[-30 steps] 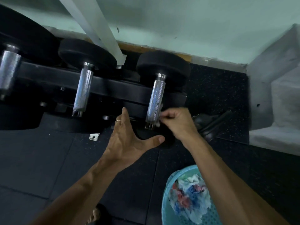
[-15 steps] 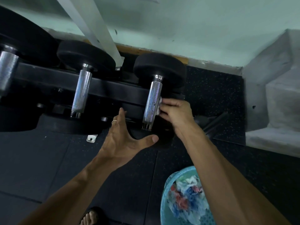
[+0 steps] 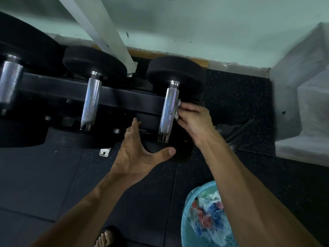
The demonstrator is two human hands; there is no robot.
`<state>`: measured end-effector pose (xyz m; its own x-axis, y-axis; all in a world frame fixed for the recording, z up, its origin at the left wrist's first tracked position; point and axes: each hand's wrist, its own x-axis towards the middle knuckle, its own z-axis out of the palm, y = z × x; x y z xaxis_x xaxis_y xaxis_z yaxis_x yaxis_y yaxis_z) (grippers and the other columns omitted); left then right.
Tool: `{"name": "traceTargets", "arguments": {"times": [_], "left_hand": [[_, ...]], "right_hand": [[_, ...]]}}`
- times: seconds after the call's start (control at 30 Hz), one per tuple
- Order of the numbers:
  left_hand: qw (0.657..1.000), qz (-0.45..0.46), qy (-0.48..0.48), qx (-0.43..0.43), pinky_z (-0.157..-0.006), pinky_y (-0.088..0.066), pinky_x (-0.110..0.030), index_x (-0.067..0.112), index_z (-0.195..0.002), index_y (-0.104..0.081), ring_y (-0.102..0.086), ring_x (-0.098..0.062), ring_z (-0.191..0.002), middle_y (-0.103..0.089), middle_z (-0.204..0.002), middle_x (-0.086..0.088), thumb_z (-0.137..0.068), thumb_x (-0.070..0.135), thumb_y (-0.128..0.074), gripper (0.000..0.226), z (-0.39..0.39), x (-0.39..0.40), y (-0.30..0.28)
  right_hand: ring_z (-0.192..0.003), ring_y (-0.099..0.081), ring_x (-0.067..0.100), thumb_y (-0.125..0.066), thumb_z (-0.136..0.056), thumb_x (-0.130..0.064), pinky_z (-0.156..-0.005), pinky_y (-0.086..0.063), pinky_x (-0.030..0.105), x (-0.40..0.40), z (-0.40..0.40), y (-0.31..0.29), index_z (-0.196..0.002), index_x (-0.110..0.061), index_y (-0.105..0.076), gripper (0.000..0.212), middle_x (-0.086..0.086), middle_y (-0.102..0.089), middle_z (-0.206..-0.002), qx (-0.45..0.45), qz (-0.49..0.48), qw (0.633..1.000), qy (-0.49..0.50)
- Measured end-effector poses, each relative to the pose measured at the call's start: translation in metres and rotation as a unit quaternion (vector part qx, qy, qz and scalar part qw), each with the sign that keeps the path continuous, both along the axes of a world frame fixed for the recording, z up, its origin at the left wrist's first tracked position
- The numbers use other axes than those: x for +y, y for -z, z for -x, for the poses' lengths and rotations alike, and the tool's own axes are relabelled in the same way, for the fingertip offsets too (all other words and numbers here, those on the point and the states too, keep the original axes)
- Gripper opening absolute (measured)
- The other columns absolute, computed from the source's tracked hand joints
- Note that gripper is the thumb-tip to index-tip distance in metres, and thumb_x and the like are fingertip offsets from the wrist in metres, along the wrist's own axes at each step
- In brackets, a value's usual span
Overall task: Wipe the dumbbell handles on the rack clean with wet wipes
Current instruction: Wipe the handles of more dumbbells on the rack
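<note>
Right hand (image 3: 193, 118) pinching wet wipe (image 3: 178, 108) against handle (image 3: 168, 113) (axis running 12-to-6), handle at its 9 o'clock; left hand (image 3: 140, 155) spreading open, bracing dumbbell's near head.

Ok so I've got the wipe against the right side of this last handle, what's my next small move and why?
Probably slide the wet wipe down toward the near end of the handle. The right hand pinches it against the handle's right side, around mid-length, so the lower stretch looks not yet covered. The left hand rests open on the near weight head, seemingly bracing the dumbbell.
</note>
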<state>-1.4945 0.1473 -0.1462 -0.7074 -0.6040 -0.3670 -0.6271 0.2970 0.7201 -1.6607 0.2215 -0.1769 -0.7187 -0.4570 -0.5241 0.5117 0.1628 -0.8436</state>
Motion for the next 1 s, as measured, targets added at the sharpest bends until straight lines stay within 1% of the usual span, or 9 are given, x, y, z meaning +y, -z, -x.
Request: {"name": "traceTargets", "arguments": {"times": [0.1, 0.17, 0.23, 0.3, 0.47, 0.6, 0.77, 0.9, 1.0], "left_hand": [[1.0, 0.01, 0.0, -0.002, -0.105, -0.021, -0.019, 0.018, -0.156, -0.002, -0.027, -0.01, -0.143, -0.027, -0.157, 0.006, -0.035, 0.085, -0.064, 0.151, 0.001, 0.003, -0.001], [1.0, 0.017, -0.001, -0.004, -0.105, -0.021, -0.018, 0.018, -0.156, -0.003, -0.027, -0.01, -0.142, -0.027, -0.156, 0.006, -0.036, 0.088, -0.066, 0.154, 0.002, 0.004, 0.0], [1.0, 0.017, -0.003, -0.002, -0.107, -0.022, -0.02, 0.018, -0.156, -0.002, -0.027, -0.01, -0.143, -0.026, -0.157, 0.006, -0.035, 0.088, -0.061, 0.152, 0.001, 0.003, 0.003], [1.0, 0.014, -0.006, 0.001, -0.109, -0.024, -0.022, 0.02, -0.156, -0.002, -0.028, -0.01, -0.142, -0.026, -0.157, 0.006, -0.034, 0.086, -0.058, 0.15, 0.001, 0.002, 0.005], [1.0, 0.018, -0.004, -0.006, -0.108, -0.023, -0.022, 0.021, -0.156, -0.001, -0.027, -0.01, -0.142, -0.025, -0.157, 0.007, -0.034, 0.086, -0.057, 0.149, 0.0, 0.002, 0.003], [1.0, 0.022, -0.008, 0.0, -0.107, -0.023, -0.022, 0.021, -0.156, -0.002, -0.027, -0.011, -0.142, -0.026, -0.156, 0.007, -0.034, 0.086, -0.057, 0.149, 0.0, 0.003, 0.004], [1.0, 0.019, -0.002, -0.004, -0.107, -0.022, -0.022, 0.022, -0.156, -0.001, -0.025, -0.011, -0.143, -0.025, -0.157, 0.007, -0.035, 0.089, -0.06, 0.151, -0.001, 0.002, 0.002], [1.0, 0.007, -0.003, 0.002, -0.106, -0.02, -0.02, 0.021, -0.156, -0.002, -0.025, -0.01, -0.142, -0.025, -0.156, 0.007, -0.034, 0.087, -0.066, 0.153, 0.0, 0.004, -0.001], [1.0, 0.016, -0.003, 0.003, -0.107, -0.021, -0.02, 0.02, -0.156, -0.003, -0.026, -0.01, -0.143, -0.026, -0.157, 0.007, -0.035, 0.089, -0.066, 0.153, 0.0, 0.001, 0.003]], "right_hand": [[-0.062, -0.064, 0.006, -0.065, -0.088, 0.006, -0.06, -0.053, 0.017, 0.023, -0.012, 0.004, -0.087, -0.014, -0.074, 0.022, -0.004, -0.072, -0.07, 0.068, -0.101, 0.977, -0.173], [-0.064, -0.068, 0.007, -0.061, -0.089, 0.009, -0.064, -0.056, 0.018, 0.017, -0.002, 0.001, -0.09, -0.009, -0.073, 0.022, -0.002, -0.073, -0.072, 0.038, -0.064, 0.989, -0.132], [-0.088, -0.073, 0.018, -0.057, -0.091, 0.01, -0.08, -0.06, 0.028, -0.002, 0.015, 0.001, -0.104, -0.001, -0.072, 0.023, 0.01, -0.076, -0.094, -0.007, 0.025, 1.0, -0.016], [-0.094, -0.072, 0.022, -0.055, -0.092, 0.012, -0.078, -0.059, 0.029, -0.018, 0.025, 0.001, -0.107, -0.002, -0.072, 0.027, 0.013, -0.075, -0.101, -0.034, 0.076, 0.994, 0.071], [-0.086, -0.072, 0.021, -0.053, -0.092, 0.012, -0.074, -0.059, 0.028, 0.004, 0.006, 0.004, -0.099, -0.004, -0.072, 0.026, 0.012, -0.074, -0.088, -0.041, 0.049, 0.996, -0.055], [-0.067, -0.06, 0.015, -0.045, -0.095, 0.009, -0.069, -0.055, 0.028, -0.007, 0.021, 0.003, -0.102, -0.005, -0.072, 0.031, 0.007, -0.069, -0.081, -0.107, 0.145, 0.983, 0.022], [-0.071, -0.054, 0.02, -0.034, -0.093, -0.032, -0.078, -0.046, 0.034, 0.001, 0.007, 0.009, -0.076, -0.01, -0.067, 0.043, 0.007, -0.056, -0.071, -0.22, 0.179, 0.959, 0.013], [-0.112, -0.059, 0.032, -0.032, -0.094, -0.053, -0.109, -0.039, 0.045, 0.011, 0.007, 0.008, -0.12, -0.002, -0.068, 0.068, 0.017, -0.068, -0.12, -0.23, 0.161, 0.96, -0.019], [-0.13, -0.052, 0.035, -0.031, -0.093, -0.059, -0.115, -0.035, 0.043, -0.003, 0.015, 0.006, -0.128, -0.002, -0.064, 0.075, 0.02, -0.06, -0.134, -0.226, 0.201, 0.953, 0.031]]}}
